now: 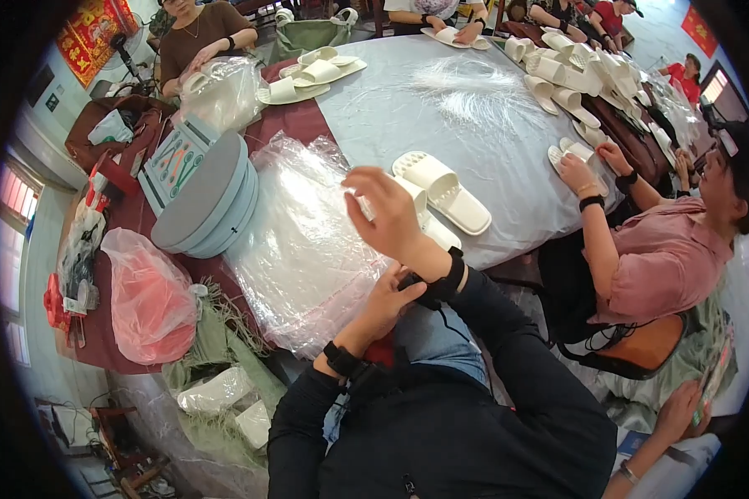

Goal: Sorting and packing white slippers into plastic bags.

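White slippers [441, 193], a ridged open-toe pair, lie on the counter [408, 100] beside clear plastic bags [304, 241]. The right hand [387, 216] hovers just above them, fingers [359, 179] spread, gripping nothing. The left hand [387, 303] curls at the right wrist's black band [441, 283].

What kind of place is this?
Likely a small hand-packing workshop: several people sit around a big covered table, pairs of white slippers are spread across it, and a stack of clear plastic bags lies nearby.
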The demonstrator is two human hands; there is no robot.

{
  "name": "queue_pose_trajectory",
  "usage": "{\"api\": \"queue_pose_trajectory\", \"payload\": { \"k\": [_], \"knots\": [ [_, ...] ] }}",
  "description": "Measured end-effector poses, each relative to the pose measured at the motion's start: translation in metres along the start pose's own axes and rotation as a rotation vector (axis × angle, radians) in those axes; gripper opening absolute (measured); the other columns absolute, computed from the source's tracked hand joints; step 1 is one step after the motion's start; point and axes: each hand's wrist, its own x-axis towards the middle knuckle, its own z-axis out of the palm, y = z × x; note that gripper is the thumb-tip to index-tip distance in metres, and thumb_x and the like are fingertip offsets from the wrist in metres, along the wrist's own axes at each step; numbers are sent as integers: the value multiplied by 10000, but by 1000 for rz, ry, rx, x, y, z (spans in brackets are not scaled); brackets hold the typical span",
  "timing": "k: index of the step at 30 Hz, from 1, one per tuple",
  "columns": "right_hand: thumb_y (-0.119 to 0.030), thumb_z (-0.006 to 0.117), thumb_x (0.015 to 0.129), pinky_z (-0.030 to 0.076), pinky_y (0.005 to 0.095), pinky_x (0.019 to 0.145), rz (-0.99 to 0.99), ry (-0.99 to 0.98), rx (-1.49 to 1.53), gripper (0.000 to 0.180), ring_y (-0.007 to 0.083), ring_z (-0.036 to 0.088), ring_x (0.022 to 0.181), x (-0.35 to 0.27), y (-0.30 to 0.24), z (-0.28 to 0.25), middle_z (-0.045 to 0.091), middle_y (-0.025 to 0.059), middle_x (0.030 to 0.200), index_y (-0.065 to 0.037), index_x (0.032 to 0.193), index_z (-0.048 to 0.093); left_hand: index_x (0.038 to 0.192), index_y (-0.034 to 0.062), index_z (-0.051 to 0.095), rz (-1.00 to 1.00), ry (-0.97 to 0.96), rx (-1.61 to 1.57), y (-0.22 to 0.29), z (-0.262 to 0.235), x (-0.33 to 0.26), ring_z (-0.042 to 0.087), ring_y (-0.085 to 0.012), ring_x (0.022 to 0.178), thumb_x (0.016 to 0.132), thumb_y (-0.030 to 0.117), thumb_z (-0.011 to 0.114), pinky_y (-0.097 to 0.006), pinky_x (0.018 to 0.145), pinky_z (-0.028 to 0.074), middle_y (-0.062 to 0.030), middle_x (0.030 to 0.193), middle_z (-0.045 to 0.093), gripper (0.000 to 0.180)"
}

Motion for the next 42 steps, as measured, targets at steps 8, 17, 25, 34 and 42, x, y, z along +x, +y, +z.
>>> {"api": "queue_pose_trajectory", "payload": {
  "k": [8,17,25,34,42],
  "knots": [
    [30,587,786,451,288,556,246,209,92,139,180,551,614,20,8,-24,584,110,896,-15,916,565,1186,7,512,-28,-18,203,-15,2,7,565,-106,910,790,33,683,-224,802,452,-46,1021,602,432],
    [-89,598,795,476,371,638,309,-108,-196,136,297,595,741,-14,26,-47,596,152,887,-14,907,587,1184,1,517,-78,-76,570,-1,-6,-12,573,-157,991,847,85,616,-284,861,445,-91,1067,607,362],
    [-235,660,745,434,415,857,732,-615,-216,188,332,526,1019,-111,113,-79,584,198,974,-98,870,689,1144,123,609,141,441,2183,66,-65,-88,411,-421,1193,845,311,576,-515,975,331,-170,1289,472,354],
    [-134,601,752,397,435,921,787,-562,-39,345,350,484,1110,-109,151,-49,561,193,1140,-105,1095,627,1253,138,533,74,374,2089,36,-125,-99,362,-436,1231,852,357,555,-530,1002,291,-163,1361,415,456],
    [-75,514,874,413,290,910,983,-147,549,379,157,508,1095,-82,69,-88,550,76,1197,-10,1248,495,1214,-6,514,299,452,1917,50,-135,-95,461,-363,1122,828,184,574,-438,930,375,-152,1278,497,435]
  ]
}}
